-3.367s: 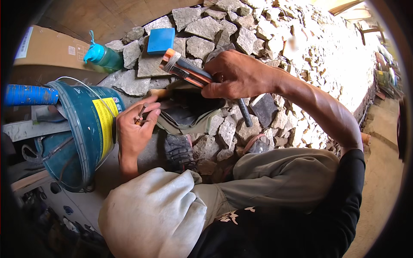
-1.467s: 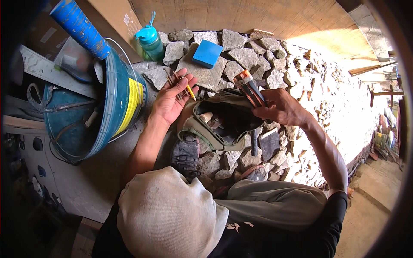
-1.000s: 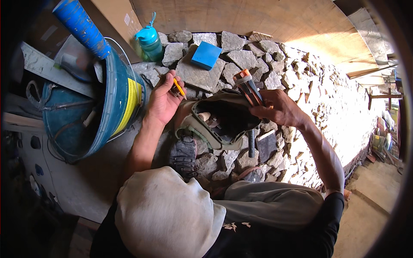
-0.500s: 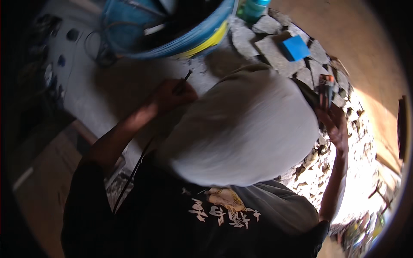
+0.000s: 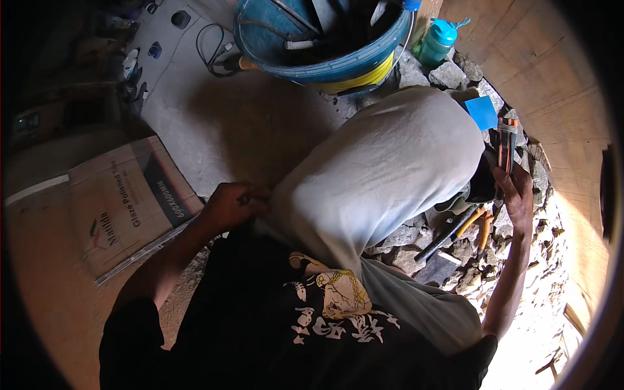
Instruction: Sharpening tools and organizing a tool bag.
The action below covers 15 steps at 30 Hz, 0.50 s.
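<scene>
My left hand point(image 5: 237, 205) is low at the left, beside my grey-trousered knee point(image 5: 383, 156), its fingers curled round something small and dark that I cannot make out. My right hand point(image 5: 517, 201), at the right beyond the knee, grips an upright bundle of orange and black tools point(image 5: 507, 146) bound near the top. An open olive-and-black bag point(image 5: 481, 182) sits under that hand, partly hidden by the knee. Below it a dark rod point(image 5: 442, 239), a yellow-handled tool point(image 5: 469, 221) and an orange handle point(image 5: 485, 231) lie on the broken stones point(image 5: 468, 279).
A teal bucket of tools point(image 5: 325, 65) stands at the top, with a cable point(image 5: 214, 45) beside it. A teal bottle point(image 5: 435, 45) and blue block point(image 5: 481, 112) rest on stones along a plywood sheet point(image 5: 539, 78). Flattened cardboard point(image 5: 117, 208) lies at the left on the concrete floor point(image 5: 195, 149).
My view has swung left and down, so bucket and stones sit higher and rightward. My left hand has moved down toward the cardboard side; its pencil no longer shows. My right hand still holds the bundle.
</scene>
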Available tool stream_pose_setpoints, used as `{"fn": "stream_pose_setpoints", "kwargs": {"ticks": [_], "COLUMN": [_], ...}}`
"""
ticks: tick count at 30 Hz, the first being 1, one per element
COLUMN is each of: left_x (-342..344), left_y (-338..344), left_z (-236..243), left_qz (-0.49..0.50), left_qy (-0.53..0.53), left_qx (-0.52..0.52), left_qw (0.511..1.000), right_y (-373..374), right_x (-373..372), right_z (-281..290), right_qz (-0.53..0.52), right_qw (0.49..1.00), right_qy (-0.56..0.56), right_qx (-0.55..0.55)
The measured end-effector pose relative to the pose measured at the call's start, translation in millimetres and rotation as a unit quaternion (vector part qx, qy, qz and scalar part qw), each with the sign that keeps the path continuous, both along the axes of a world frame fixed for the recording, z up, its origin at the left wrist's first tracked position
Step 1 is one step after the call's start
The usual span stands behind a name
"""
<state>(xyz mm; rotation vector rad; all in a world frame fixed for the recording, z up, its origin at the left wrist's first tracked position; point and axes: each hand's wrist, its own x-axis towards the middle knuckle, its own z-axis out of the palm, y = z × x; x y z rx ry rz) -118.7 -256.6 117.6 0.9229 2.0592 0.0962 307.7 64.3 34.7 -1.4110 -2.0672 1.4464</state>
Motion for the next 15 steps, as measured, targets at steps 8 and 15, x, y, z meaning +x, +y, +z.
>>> {"fn": "stream_pose_setpoints", "kwargs": {"ticks": [8, 15], "left_x": [2, 24], "left_y": [15, 14], "left_z": [1, 3], "left_qz": [-0.012, 0.057], "left_qy": [-0.062, -0.03], "left_qx": [-0.012, 0.106], "left_qw": [0.998, 0.992], "right_y": [0, 0], "right_x": [5, 4], "right_z": [-5, -6], "right_qz": [-0.008, -0.009], "right_qw": [0.999, 0.999], "right_qy": [0.039, 0.052], "right_qx": [-0.027, -0.012]}}
